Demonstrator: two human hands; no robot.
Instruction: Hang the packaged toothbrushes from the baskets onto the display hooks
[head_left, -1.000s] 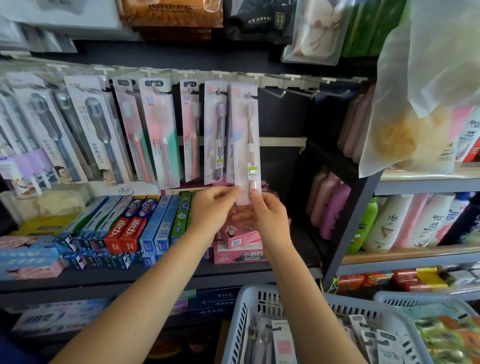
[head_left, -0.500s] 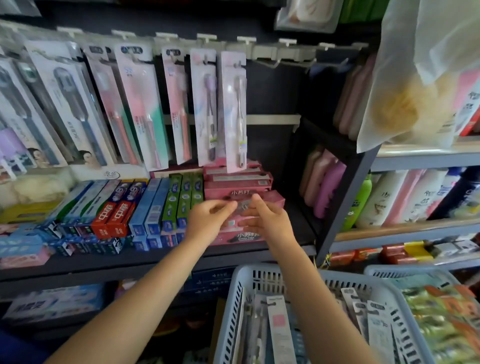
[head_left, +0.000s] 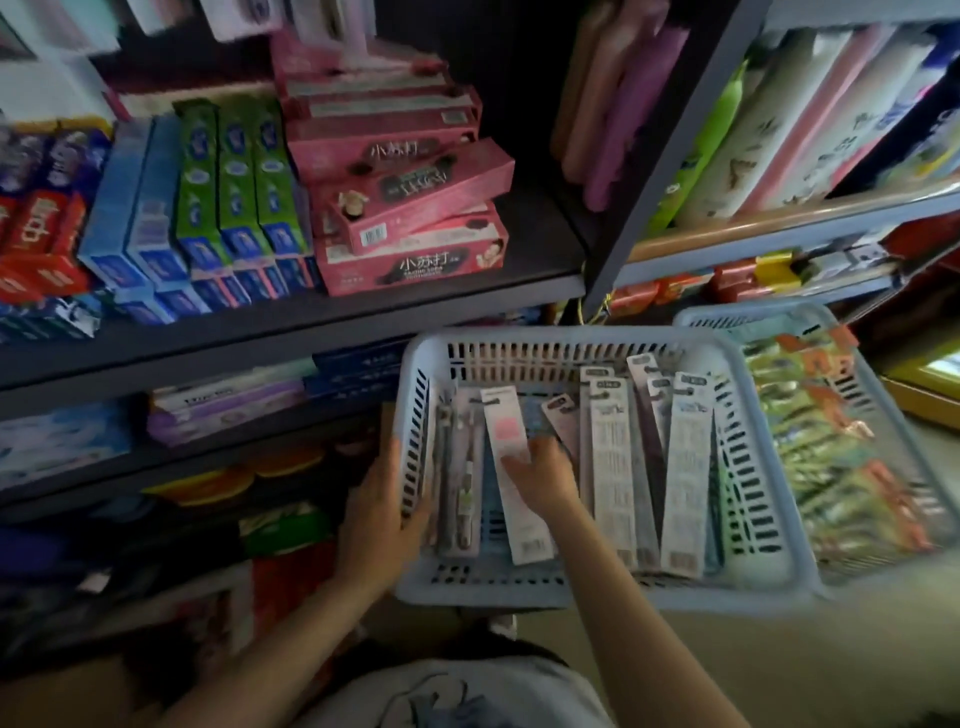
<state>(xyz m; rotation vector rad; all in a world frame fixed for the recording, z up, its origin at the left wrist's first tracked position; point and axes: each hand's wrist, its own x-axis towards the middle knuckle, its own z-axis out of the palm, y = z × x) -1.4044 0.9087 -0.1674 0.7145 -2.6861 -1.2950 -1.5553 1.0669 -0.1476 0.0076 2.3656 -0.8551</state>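
Note:
A pale blue slotted basket (head_left: 571, 340) sits low in front of the shelves and holds several long packaged toothbrushes (head_left: 685, 467), lying lengthwise. My left hand (head_left: 382, 504) grips the basket's left wall, fingers curled over it. My right hand (head_left: 543, 475) is inside the basket, thumb on top of a white toothbrush package with a pink patch (head_left: 506, 415), pinching its middle. The display hooks are out of view; only the blurred lower ends of hanging packs (head_left: 332, 21) show at the top edge.
A second blue basket (head_left: 779, 317) with green and orange packs (head_left: 831, 467) stands to the right. Toothpaste boxes (head_left: 395, 208) fill the dark shelf above the basket. Bottles (head_left: 753, 130) line the right shelves. More stock sits on the lower shelves at left.
My view has dropped from the hooks to the basket. Both hands came down from the hung pink package; the left now holds the basket wall and the right reaches onto a package inside.

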